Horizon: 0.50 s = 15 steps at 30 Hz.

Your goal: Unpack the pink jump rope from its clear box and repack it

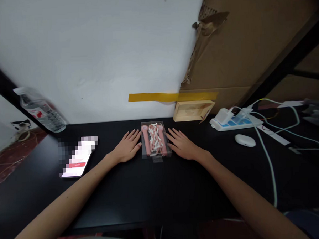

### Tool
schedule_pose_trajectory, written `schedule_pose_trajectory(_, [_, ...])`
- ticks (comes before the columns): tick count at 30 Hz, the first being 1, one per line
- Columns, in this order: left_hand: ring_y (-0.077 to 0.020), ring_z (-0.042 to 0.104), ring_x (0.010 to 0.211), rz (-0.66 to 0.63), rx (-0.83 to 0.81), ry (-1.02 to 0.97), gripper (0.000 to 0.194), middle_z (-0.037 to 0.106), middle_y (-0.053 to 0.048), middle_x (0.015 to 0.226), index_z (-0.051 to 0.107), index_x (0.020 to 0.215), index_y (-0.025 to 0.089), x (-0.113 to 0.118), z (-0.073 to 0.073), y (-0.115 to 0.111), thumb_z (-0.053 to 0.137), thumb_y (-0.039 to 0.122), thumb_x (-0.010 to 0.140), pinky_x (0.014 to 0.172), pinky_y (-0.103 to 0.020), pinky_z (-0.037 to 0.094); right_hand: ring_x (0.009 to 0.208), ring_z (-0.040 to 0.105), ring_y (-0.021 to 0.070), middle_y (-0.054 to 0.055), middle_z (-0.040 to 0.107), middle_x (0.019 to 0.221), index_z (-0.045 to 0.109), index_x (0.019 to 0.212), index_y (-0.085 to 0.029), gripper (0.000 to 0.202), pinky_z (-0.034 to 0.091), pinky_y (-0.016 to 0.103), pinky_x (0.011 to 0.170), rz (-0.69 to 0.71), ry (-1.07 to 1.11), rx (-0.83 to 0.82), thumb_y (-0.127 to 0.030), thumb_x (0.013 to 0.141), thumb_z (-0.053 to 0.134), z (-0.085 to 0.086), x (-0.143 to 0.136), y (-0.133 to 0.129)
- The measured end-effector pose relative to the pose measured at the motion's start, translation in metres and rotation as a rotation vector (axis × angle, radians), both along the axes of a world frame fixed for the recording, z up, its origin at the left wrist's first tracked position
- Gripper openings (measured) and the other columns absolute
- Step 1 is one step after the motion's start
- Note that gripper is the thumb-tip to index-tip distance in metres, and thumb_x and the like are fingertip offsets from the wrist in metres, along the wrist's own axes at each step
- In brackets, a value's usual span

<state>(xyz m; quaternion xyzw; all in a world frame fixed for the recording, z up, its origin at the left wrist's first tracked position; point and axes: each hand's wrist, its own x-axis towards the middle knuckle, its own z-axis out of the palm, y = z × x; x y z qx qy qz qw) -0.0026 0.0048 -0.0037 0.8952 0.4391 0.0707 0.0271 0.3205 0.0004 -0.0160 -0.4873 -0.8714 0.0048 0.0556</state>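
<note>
Now | left hand (129, 146) flat on table (158, 191), fingers spread, holding nothing | right hand (182, 144) likewise flat and empty | clear box (155, 139) of pink handles lies between them, touching both | judgement: grip both long sides evenly, keep it level.

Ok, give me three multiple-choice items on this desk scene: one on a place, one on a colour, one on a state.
1. Where does the clear box lie?
A. between the two hands
B. beside the water bottle
C. on the power strip

2. What colour is the tape strip on the wall?
A. blue
B. yellow
C. red

3. How are the left hand and right hand placed?
A. clenched in fists
B. lifting the box
C. flat on the black table, fingers spread

Answers: 1 A, the box sits with one hand at each side; 2 B, the strip is yellow; 3 C, both palms rest open on the tabletop.
</note>
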Motion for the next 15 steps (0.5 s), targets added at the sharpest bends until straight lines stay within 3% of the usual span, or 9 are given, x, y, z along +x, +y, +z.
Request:
schedule_pose_trajectory(5, [-0.027,0.017,0.153,-0.011,0.022,0.012,0.065,0.028,-0.012,0.163,0.03,0.156,0.011,-0.0014,-0.0014,0.0005,0.017,0.048,0.105,0.123,-0.047,0.014,0.152,0.022,0.0357,0.011,0.023,0.166,0.026,0.16,-0.023,0.063,0.026,0.058,0.12,0.014,0.013,0.007,-0.051,0.104,0.026,-0.0017,0.0019,0.0016])
schedule_pose_trajectory(15, [-0.031,0.019,0.153,-0.017,0.032,0.039,0.067,0.027,-0.017,0.163,0.032,0.155,0.007,0.0008,0.0051,-0.0028,0.029,0.047,0.102,0.123,-0.05,0.016,0.152,0.023,0.0359,0.014,0.024,0.166,0.03,0.158,-0.018,0.062,0.025,0.057,0.121,-0.001,0.021,-0.028,-0.049,0.104,0.025,0.0032,-0.0002,0.0015])
